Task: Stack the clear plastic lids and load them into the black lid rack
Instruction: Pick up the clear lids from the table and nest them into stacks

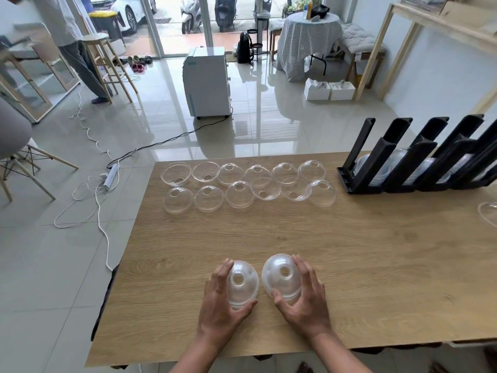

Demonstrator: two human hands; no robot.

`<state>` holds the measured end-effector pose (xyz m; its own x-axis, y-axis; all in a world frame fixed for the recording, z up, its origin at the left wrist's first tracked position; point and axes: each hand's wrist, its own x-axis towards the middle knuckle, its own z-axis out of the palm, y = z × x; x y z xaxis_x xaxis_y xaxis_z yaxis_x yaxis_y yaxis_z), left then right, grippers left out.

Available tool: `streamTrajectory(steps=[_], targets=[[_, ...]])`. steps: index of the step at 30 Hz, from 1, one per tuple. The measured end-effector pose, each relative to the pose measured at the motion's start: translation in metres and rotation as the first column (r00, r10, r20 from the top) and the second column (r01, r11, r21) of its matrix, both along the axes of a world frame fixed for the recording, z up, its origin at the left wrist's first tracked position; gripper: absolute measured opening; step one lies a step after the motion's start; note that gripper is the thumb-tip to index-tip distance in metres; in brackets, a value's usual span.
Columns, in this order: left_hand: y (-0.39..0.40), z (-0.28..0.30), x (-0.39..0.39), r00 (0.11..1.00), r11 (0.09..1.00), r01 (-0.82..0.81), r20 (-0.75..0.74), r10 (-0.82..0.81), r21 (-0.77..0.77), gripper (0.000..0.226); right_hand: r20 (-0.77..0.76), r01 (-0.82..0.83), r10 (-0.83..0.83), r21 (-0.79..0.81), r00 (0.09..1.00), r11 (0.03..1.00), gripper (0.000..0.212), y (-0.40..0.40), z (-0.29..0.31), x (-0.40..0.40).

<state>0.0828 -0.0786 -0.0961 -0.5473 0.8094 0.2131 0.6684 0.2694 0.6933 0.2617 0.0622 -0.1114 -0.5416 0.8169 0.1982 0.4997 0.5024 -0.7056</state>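
Note:
Near the front of the wooden table (376, 251), my left hand (219, 302) grips a stack of clear dome lids (242, 285) from its left side. My right hand (306, 300) grips a second stack of dome lids (281, 275) from its right side. The two stacks sit side by side, holes facing up, nearly touching. Two rows of several loose clear lids (247, 184) lie across the far part of the table, some dome up, some inverted. The black lid rack (419, 160) stands at the far right, with clear lids in its slots.
Another clear lid (489, 215) shows at the table's right edge. Beyond the table, a white appliance (207, 82) and cables (102, 184) lie on the tiled floor. A person stands by a wooden stool (107, 63) at the far left.

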Motion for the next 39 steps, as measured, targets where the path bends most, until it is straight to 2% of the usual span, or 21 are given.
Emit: streamTrajectory(steps=[11, 16, 19, 21, 25, 28, 34, 39], targets=[[0.0, -0.001, -0.004, 0.999, 1.0, -0.014, 0.05, 0.014, -0.003, 0.104, 0.001, 0.009, -0.009, -0.007, 1.0, 1.0, 0.093, -0.001, 0.005, -0.001], [-0.002, -0.002, -0.002, 0.998, 0.998, -0.038, 0.057, 0.036, 0.04, 0.115, 0.012, 0.012, -0.012, -0.015, 1.0, 1.0, 0.094, -0.002, 0.007, -0.001], [-0.005, 0.003, 0.001, 0.997, 0.993, -0.078, -0.006, 0.079, 0.085, 0.123, 0.015, 0.006, -0.005, -0.033, 1.0, 0.999, 0.096, -0.002, 0.008, 0.0], [-0.008, 0.011, 0.006, 0.992, 0.991, -0.06, -0.103, 0.072, 0.12, 0.117, 0.028, -0.016, 0.017, -0.043, 0.999, 0.999, 0.098, -0.001, 0.01, 0.001], [-0.003, 0.02, 0.039, 0.969, 0.979, 0.148, -0.216, -0.116, 0.137, 0.098, 0.07, -0.028, 0.032, -0.048, 0.997, 0.998, 0.098, 0.007, 0.015, 0.009], [0.011, 0.024, 0.06, 0.969, 0.975, 0.212, -0.14, -0.202, 0.067, 0.096, 0.124, -0.031, 0.034, -0.026, 0.992, 0.999, 0.097, 0.017, 0.02, 0.015], [0.057, 0.015, 0.062, 0.956, 0.939, 0.294, 0.036, -0.292, -0.176, 0.113, 0.194, -0.073, 0.086, -0.075, 0.977, 0.995, 0.096, 0.037, 0.028, 0.029], [0.081, 0.005, 0.066, 0.972, 0.927, 0.232, 0.118, -0.205, -0.294, 0.114, 0.223, -0.133, 0.158, -0.124, 0.962, 0.983, 0.099, 0.05, 0.03, 0.035]])
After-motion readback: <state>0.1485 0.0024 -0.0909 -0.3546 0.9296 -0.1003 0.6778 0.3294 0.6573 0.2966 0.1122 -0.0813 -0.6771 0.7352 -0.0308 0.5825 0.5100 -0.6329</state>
